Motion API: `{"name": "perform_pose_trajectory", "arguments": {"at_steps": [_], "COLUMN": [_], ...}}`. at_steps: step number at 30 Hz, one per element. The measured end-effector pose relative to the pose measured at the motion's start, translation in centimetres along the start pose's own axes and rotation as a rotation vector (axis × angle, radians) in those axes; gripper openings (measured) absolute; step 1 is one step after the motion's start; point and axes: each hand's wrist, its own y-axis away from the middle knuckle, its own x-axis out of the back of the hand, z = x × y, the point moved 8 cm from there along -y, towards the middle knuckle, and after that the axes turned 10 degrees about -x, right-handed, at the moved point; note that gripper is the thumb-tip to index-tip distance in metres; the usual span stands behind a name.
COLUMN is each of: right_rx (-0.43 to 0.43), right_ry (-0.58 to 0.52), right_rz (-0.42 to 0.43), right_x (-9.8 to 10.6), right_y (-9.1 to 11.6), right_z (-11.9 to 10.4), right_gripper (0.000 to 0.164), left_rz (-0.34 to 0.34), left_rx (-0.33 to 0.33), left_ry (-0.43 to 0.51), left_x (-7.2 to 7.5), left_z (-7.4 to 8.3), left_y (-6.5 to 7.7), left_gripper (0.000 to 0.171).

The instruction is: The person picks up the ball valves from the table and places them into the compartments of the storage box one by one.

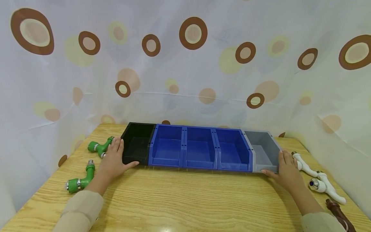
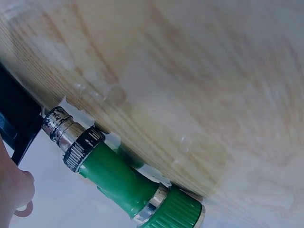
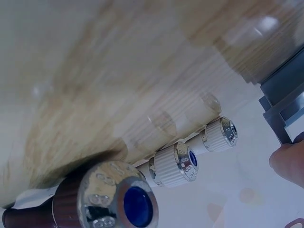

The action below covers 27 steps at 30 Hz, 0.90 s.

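A row of joined bins spans the wooden table: a black bin (image 1: 136, 146) at the left end, three blue bins (image 1: 200, 149) in the middle and a grey bin (image 1: 262, 154) at the right end. My left hand (image 1: 113, 160) touches the black bin's outer side, its thumb stretched along the front. At the other end, my right hand (image 1: 288, 171) rests against the grey bin's side, with the thumb at its front edge. The fingers of both hands look mostly straight. All the bins look empty inside.
Two green taps, one farther back (image 1: 99, 148) and one nearer (image 1: 86, 181), lie left of my left hand. Beyond my right hand are two white taps (image 1: 326, 187) and a brown tap (image 1: 339, 215). A patterned curtain (image 1: 185, 71) hangs behind the table (image 1: 191, 199).
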Motion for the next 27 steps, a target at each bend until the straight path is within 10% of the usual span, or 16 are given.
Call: {"name": "perform_pose_trajectory", "arguments": {"at_steps": [27], "right_rx": [-0.008], "right_ry": [0.025], "right_rz": [0.025], "right_x": [0.25], "right_y": [0.53], "right_z": [-0.11], "right_gripper": [0.108], "left_rz": [-0.011], "left_rx": [0.007], "left_ry": [0.024], "left_x": [0.03], "left_z": [0.18], "left_y": [0.79], "left_gripper": [0.11]}}
